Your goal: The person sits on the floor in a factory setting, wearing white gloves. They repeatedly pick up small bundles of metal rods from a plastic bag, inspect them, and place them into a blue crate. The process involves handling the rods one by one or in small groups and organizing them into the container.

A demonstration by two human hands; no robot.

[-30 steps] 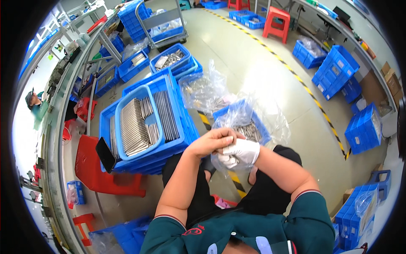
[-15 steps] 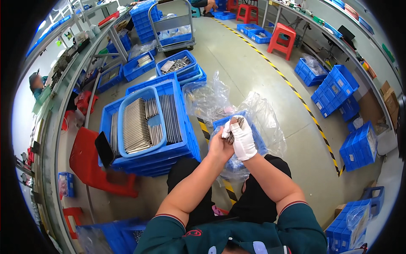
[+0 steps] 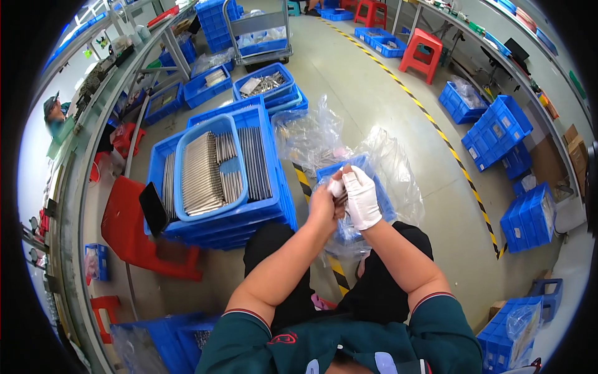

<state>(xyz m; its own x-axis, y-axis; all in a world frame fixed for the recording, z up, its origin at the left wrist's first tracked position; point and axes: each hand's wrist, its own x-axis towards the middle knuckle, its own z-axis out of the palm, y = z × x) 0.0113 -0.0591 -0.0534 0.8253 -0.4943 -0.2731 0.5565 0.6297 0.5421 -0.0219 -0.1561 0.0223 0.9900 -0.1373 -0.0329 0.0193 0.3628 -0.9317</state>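
Note:
My left hand [image 3: 322, 206], mostly bare with white on its fingertips, and my white-gloved right hand [image 3: 363, 202] are closed together in front of me. Between them shows a small bunch of metal pieces [image 3: 340, 198], largely hidden by the fingers; their exact kind is unclear. Under the hands stands a blue crate [image 3: 382, 187] lined with clear plastic. To the left, a light blue oval tub [image 3: 181, 163] holds rows of thin metal rods [image 3: 202, 174]. It rests on a stack of blue crates [image 3: 274, 215] with more rods [image 3: 252, 162] beside the tub.
A dark phone-like slab [image 3: 154, 210] leans at the stack's near left corner, by a red plastic stool [image 3: 134, 227]. Clear plastic bags [image 3: 395, 171] spread around the crate. Farther off are a trolley [image 3: 256, 28], a metal-filled tub [image 3: 265, 82] and right-side blue crates [image 3: 495, 131].
My hands stay together but have shifted their grip, with the left fingers now curled further over the metal pieces. The whole view has tilted slightly.

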